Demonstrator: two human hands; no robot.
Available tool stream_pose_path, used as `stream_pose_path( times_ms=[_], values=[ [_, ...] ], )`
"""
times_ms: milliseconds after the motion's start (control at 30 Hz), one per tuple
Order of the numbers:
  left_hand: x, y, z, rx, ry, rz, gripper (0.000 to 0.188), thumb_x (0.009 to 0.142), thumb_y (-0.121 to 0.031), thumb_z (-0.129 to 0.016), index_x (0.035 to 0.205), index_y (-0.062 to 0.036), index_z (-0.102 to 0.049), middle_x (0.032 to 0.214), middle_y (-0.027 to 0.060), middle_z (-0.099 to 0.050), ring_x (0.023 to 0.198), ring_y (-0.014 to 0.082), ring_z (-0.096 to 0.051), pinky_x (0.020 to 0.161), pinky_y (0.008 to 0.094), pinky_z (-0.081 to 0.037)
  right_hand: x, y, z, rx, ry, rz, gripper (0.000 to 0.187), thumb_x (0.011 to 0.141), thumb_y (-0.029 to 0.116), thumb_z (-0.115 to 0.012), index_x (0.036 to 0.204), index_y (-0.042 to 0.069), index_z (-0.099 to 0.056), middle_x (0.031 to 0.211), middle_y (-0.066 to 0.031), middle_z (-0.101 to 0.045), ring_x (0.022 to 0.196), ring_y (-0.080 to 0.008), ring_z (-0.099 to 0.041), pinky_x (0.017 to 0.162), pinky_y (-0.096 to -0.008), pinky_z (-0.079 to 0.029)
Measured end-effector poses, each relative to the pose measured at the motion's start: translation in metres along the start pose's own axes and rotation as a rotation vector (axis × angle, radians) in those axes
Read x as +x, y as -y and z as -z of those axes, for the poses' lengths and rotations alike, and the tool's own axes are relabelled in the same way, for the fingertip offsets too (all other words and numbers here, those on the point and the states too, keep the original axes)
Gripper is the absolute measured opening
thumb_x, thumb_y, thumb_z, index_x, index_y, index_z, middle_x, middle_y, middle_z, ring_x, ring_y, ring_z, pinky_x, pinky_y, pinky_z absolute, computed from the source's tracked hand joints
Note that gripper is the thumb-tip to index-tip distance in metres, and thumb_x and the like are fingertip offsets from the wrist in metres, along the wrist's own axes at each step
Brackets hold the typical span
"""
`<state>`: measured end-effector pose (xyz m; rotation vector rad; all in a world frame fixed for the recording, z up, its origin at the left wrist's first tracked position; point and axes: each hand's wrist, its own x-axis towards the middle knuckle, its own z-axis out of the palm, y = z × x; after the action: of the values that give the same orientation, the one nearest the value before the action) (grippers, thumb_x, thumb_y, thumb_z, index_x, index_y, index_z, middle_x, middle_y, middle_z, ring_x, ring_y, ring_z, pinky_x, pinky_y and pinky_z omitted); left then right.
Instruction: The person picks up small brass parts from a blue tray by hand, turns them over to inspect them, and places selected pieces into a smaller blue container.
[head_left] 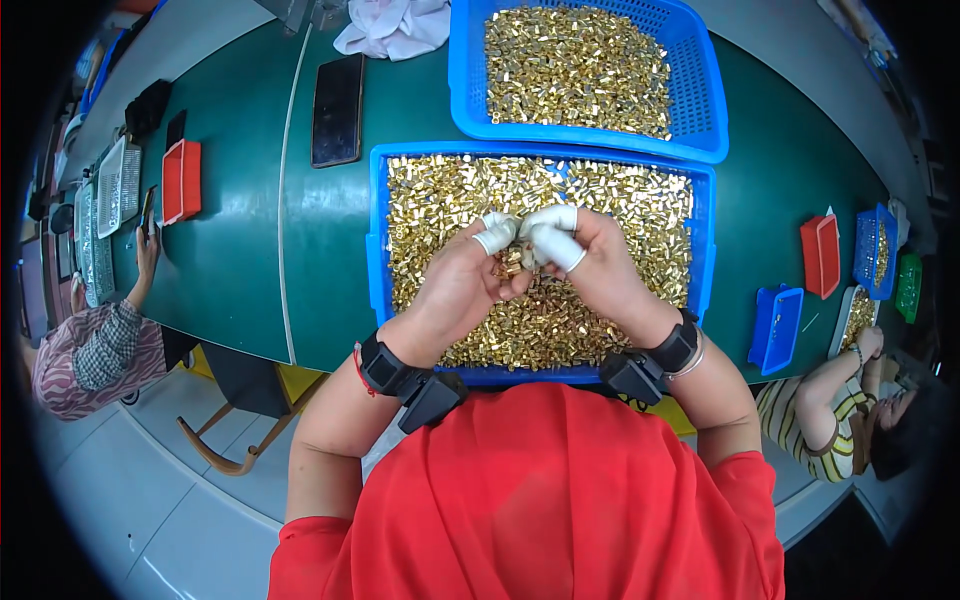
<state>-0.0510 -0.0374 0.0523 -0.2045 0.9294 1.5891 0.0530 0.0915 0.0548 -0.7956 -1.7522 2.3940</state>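
Both hands meet over a blue tray (376, 235) full of small gold-coloured metal pieces (635, 215). My left hand (452, 285) is curled, palm partly up, around several of these metal pieces, which show between its fingers. My right hand (608, 275) has its thumb and fingers pressed together against the left fingertips. What it pinches is too small and covered to make out. White finger cots (557, 245) cover the tips of thumbs and fingers on both hands. Black devices are strapped to both wrists.
Behind the tray stands a blue perforated basket (700, 100) of similar pieces. A phone (338, 110) and a white cloth (395, 27) lie on the green table (240, 200). Red trays (182, 180) and a blue bin (776, 328) stand farther out. Other people sit at both sides.
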Motion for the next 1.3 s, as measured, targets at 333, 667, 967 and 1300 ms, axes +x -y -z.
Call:
stream_pose_path(
  times_ms=[333, 667, 967, 1300],
  values=[
    [0.0, -0.004, -0.004, 0.192, 0.103, -0.014, 0.014, 0.091, -0.011, -0.052, 0.103, -0.0055, -0.056, 0.084, 0.0035, -0.06, 0.064, 0.011, -0.054, 0.058, 0.023, -0.041, 0.001, -0.007, 0.011, 0.423, 0.066, -0.135, 0.02, 0.094, 0.017, -0.046, 0.105, 0.005, -0.057, 0.071, 0.0003, -0.052, 0.061, -0.0081, -0.043, 0.055, -0.0213, -0.035],
    [-0.003, -0.003, 0.001, -0.01, 0.227, 0.007, 0.023, 0.091, -0.011, -0.053, 0.113, -0.0056, -0.057, 0.092, 0.0036, -0.061, 0.072, 0.0115, -0.054, 0.06, 0.0236, -0.04, -0.013, -0.007, 0.007, 0.331, -0.03, 0.018, 0.029, 0.095, 0.019, -0.044, 0.118, 0.004, -0.054, 0.079, -0.0007, -0.054, 0.066, -0.0087, -0.045, 0.058, -0.0226, -0.037],
    [0.015, -0.022, -0.024, -0.019, 0.134, 0.002, 0.02, 0.091, -0.011, -0.05, 0.107, -0.0028, -0.057, 0.096, 0.0059, -0.059, 0.081, 0.0169, -0.055, 0.066, 0.0288, -0.043, 0.005, 0.014, 0.017, 0.496, -0.209, -0.172, 0.029, 0.095, 0.026, -0.047, 0.111, 0.004, -0.056, 0.091, -0.0024, -0.058, 0.076, -0.0132, -0.054, 0.067, -0.0264, -0.043],
    [0.075, -0.094, -0.043, 0.242, 0.057, -0.338, 0.028, 0.088, -0.011, -0.049, 0.112, 0.0035, -0.047, 0.104, 0.0146, -0.055, 0.104, 0.0303, -0.056, 0.096, 0.0404, -0.043, 0.093, 0.05, 0.047, -0.427, -0.458, 0.4, 0.042, 0.092, 0.024, -0.054, 0.125, 0.0, -0.047, 0.113, -0.0095, -0.059, 0.098, -0.0217, -0.059, 0.09, -0.0353, -0.045]
  ],
)
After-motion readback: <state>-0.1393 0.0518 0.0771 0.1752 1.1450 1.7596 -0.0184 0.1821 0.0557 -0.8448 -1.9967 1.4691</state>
